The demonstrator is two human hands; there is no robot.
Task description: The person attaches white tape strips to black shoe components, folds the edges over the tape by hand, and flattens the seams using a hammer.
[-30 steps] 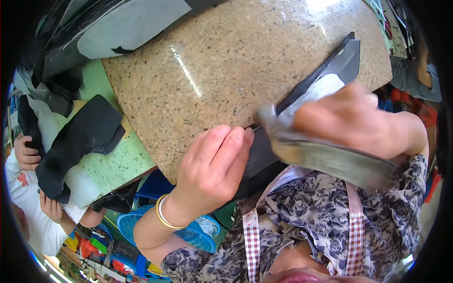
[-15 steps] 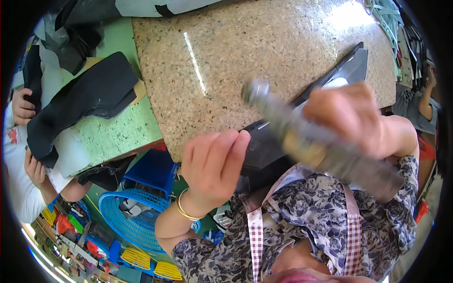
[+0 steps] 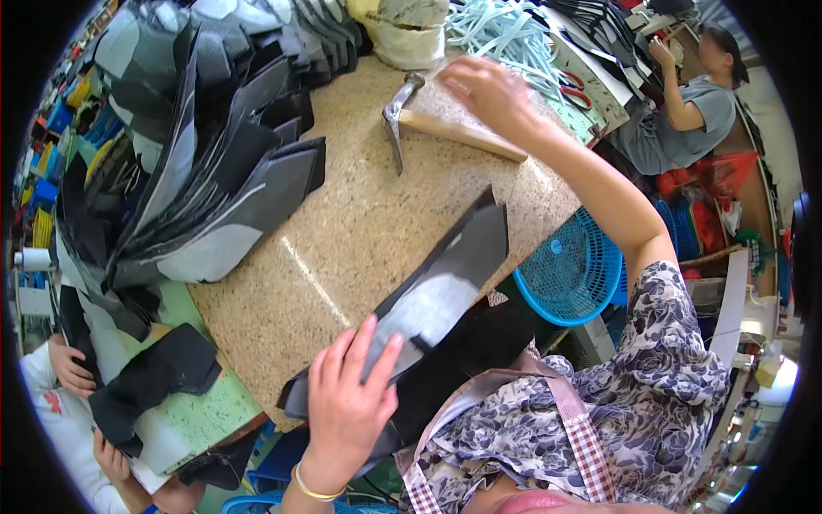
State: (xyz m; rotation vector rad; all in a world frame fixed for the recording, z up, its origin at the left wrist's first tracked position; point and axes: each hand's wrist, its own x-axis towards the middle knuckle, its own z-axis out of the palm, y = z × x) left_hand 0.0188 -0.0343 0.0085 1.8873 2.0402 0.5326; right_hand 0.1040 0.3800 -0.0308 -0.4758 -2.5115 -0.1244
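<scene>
A long black sheet piece (image 3: 488,236) with a grey patch lies slanted along the worktop's near edge, its fold standing up a little. My left hand (image 3: 351,398) rests on its lower left part, fingers stretched and spread across it. Over the far part of the worktop is my right hand (image 3: 492,98), smeared by motion, its fingers loosely extended with nothing seen in them. Just left of and below that hand lies a hammer (image 3: 462,134) with a metal head and wooden handle. More black material (image 3: 471,351) hangs below the piece, against my apron.
Stacked black and grey pieces (image 3: 248,223) fill the left of the speckled worktop (image 3: 257,334). Behind stand a yellowish container (image 3: 402,38), pale blue strips (image 3: 505,38) and red-handled scissors (image 3: 575,90). A blue basket (image 3: 569,265) sits at right. A co-worker's hands (image 3: 73,364) hold black pieces at left.
The hammer that my right hand was swinging over the piece now lies on the worktop, let go. My right hand has moved away to the far side. The view has shifted, showing more worktop.
</scene>
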